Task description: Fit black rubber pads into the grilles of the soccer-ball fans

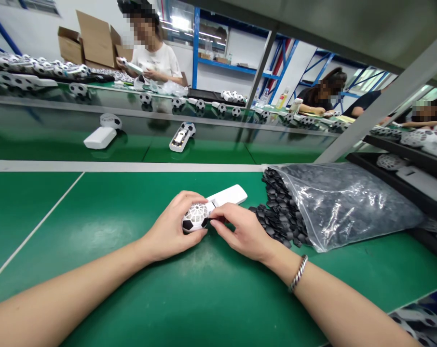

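Observation:
A handheld fan with a football-patterned head lies on the green table, its white handle pointing away to the right. My left hand is wrapped round the head from the left, thumb along the near side. Black patches show on the lower part of the head, under a white grille. My right hand pinches a small black piece against the head's right edge. Beside my right hand, loose black pieces spill from a clear plastic bag.
Beyond the white strip, a belt carries one white fan and one fan with its handle opened. Black trays stand at right beside a slanted metal post. Across the line, a person holds a fan; others sit further right.

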The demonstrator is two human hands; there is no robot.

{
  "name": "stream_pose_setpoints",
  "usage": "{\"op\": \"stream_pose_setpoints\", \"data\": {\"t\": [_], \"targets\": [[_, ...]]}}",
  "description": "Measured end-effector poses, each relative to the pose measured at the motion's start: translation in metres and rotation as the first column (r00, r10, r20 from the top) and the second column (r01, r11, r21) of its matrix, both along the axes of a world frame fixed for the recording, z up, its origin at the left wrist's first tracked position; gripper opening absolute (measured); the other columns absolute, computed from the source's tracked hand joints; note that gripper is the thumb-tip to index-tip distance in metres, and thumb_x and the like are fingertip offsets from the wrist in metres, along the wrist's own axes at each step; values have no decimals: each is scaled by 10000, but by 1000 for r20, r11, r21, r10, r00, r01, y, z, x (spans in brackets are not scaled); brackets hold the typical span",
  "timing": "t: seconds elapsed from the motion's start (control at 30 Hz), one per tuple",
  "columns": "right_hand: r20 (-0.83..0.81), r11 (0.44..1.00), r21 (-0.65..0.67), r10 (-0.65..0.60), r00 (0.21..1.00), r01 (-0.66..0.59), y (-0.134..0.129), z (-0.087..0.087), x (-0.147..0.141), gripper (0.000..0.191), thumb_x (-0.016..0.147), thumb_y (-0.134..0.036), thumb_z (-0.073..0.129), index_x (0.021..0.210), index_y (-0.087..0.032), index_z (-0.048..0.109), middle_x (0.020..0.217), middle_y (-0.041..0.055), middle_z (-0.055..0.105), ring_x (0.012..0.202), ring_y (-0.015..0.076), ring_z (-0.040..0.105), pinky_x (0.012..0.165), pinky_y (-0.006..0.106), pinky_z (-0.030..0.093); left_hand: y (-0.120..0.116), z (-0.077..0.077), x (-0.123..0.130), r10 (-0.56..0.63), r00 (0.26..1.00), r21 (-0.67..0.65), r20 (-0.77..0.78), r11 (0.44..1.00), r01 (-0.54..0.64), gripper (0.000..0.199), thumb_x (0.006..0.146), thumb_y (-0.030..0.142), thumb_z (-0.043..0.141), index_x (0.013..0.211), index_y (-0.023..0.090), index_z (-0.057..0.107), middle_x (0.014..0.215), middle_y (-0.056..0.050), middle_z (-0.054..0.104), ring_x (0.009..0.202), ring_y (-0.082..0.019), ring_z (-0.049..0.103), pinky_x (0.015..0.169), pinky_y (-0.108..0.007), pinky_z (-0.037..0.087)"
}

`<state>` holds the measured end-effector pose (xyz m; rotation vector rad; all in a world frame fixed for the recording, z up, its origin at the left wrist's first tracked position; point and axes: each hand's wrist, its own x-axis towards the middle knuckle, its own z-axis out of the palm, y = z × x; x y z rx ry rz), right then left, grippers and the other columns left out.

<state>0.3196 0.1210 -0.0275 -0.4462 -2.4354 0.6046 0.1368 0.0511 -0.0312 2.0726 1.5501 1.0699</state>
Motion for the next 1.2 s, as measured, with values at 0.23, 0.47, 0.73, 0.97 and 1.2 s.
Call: {"op": "stream_pose_setpoints", "data": {"t": [0.23,0.47,0.73,0.97,1.2], "targets": [[6,1000,-12,3,1000,-3,-1,1,-1,95,858,-204,472,919,-192,545,873,43,620,798,145,566,730,266,451,0,-1,0,4,1000,-13,26,1000,-4,480,665,153,604,1112,249,458,1131,-65,466,1094,-234,449,942,-402,393],[-10,998,2,59,998,-59,-3,2,-1,74,862,-217,482,846,-186,547,786,28,607,726,132,543,678,250,428,0,1,2,43,993,-24,109,999,-41,532,604,102,608,1099,239,469,1137,-67,471,1097,-230,468,957,-387,395],[45,998,7,55,997,-56,-5,4,-1,69,863,-215,482,828,-189,536,734,15,571,681,129,510,639,252,420,7,1,-6,303,754,-325,583,937,-125,476,692,339,660,1094,196,451,929,-28,584,799,-165,581,730,-297,484],[-126,979,150,-117,985,135,-2,0,-1,246,804,-198,580,1040,-202,512,1044,72,533,1007,200,459,874,356,405,9,5,-9,342,445,-379,828,925,-6,313,782,416,567,987,183,532,785,-3,552,650,-126,528,498,-226,463],[37,942,207,-279,960,265,1,-4,0,500,766,-222,619,1220,-209,410,1260,91,442,1184,256,343,964,435,324,12,1,-12,341,390,-376,855,927,14,294,771,418,578,924,167,585,742,0,549,588,-113,493,408,-206,428]]}}
